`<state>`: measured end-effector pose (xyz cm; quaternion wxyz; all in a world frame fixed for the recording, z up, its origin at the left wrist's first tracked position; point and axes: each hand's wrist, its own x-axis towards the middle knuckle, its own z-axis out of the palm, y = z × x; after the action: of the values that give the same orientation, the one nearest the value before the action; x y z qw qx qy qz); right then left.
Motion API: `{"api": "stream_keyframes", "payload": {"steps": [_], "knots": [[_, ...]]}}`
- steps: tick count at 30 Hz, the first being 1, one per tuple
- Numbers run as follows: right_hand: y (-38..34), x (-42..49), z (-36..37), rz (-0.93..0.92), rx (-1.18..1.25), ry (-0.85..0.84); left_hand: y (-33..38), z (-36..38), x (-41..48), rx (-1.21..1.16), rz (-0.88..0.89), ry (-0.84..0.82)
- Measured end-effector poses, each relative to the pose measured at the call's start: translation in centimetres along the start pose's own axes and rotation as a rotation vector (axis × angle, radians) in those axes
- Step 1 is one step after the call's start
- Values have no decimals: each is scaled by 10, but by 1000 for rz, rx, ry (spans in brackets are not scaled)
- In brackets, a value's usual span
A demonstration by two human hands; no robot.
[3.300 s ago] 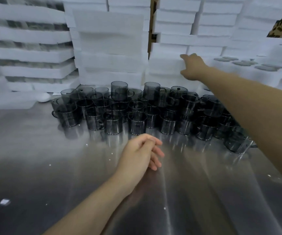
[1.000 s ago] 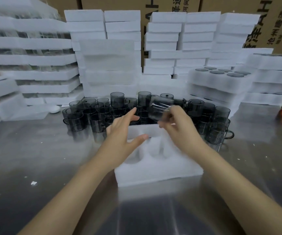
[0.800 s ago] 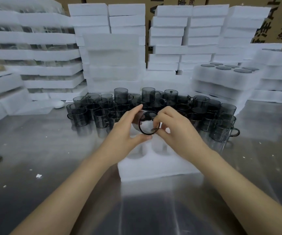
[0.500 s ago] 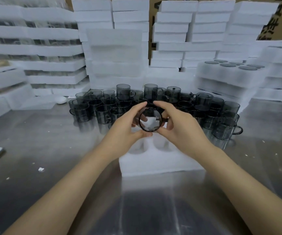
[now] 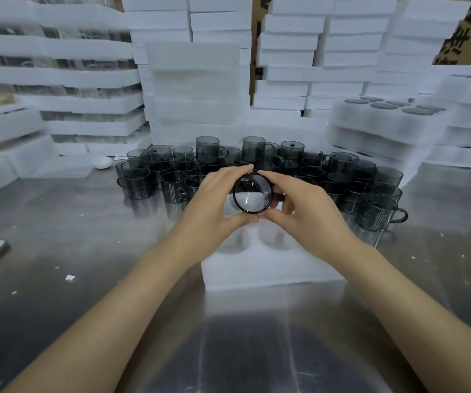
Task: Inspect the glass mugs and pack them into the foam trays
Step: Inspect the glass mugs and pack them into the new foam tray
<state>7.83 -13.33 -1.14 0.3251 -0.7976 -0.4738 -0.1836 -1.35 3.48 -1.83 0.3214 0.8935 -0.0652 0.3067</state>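
Note:
Both my hands hold one smoky grey glass mug (image 5: pixel 252 194) on its side, its round mouth facing me. My left hand (image 5: pixel 211 207) grips its left side with thumb below and fingers above. My right hand (image 5: pixel 303 211) grips the right side, where the handle sticks out. Under the hands lies a white foam tray (image 5: pixel 271 268) with round pockets; the pockets I can see hold nothing. Behind it, several more grey mugs (image 5: pixel 172 184) stand crowded on the steel table (image 5: pixel 87 239).
Stacks of white foam trays (image 5: pixel 197 89) wall the back and left of the table. At the right a foam tray (image 5: pixel 384 114) holds mugs in its pockets. Cardboard boxes (image 5: pixel 463 38) stand behind. Foam crumbs (image 5: pixel 70 277) dot the table at the left.
A foam tray was brought to the table in front of me. My right hand lifted a mug from the group, both hands took it and turned its mouth toward me.

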Motion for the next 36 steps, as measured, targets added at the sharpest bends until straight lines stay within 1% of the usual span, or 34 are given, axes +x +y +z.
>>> {"api": "stream_keyframes", "payload": {"steps": [4, 6, 9, 12, 17, 22, 27, 30, 32, 33, 34, 36], "knots": [[1, 1, 1, -16, 39, 3, 2, -1, 0, -27, -11, 24], [1, 2, 1, -26, 137, -19, 4, -1, 0, -47, -15, 15], [0, 1, 1, 37, 343, -106, 5, -1, 0, -67, -12, -5], [0, 0, 0, 120, 439, -167, 6, -1, 0, -61, 0, -36], [0, 1, -1, 130, 428, -192, 6, 0, 0, -44, 52, -40], [-1, 3, 2, 132, 359, -124, 5, 0, 0, -24, 51, -7], [0, 2, 1, 113, 256, -65, 2, 2, 0, 4, -25, 31], [3, 2, 0, 179, 236, -25, -1, 3, -1, 130, -81, 177], [3, 1, -1, 220, 255, 4, -3, 1, -2, 194, -196, 268], [2, 1, -2, 226, 253, 8, -5, -1, -2, 225, -272, 288], [1, 1, -2, 226, 241, -9, -7, -2, -2, 265, -337, 291], [0, 0, -3, 224, 205, -122, -9, -4, -2, 339, -394, 277]]}}
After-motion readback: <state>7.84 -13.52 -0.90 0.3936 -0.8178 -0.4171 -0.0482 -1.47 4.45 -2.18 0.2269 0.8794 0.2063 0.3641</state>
